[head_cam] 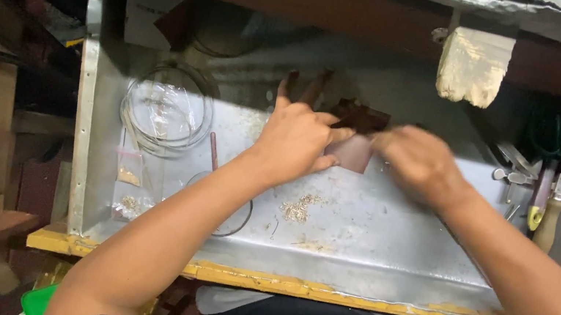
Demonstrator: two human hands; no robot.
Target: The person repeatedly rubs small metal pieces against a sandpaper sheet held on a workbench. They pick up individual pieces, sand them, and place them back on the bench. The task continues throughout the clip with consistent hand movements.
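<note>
Both my hands meet over the back of a metal-lined tray [385,247]. My left hand [296,138] pinches a small pinkish-brown square piece [354,154] between thumb and fingers, its other fingers spread upward. My right hand [417,162], blurred by motion, touches the same piece from the right side. A dark brown scrap [361,115] shows just above the piece, between the two hands. What the right fingers do is hidden by blur.
A coil of thin wire [167,109] and small plastic bags [129,179] lie at the tray's left. Metal filings [299,208] are scattered mid-tray. Hand tools with wooden and yellow handles [545,212] lean at the right. A pale block [474,64] hangs above.
</note>
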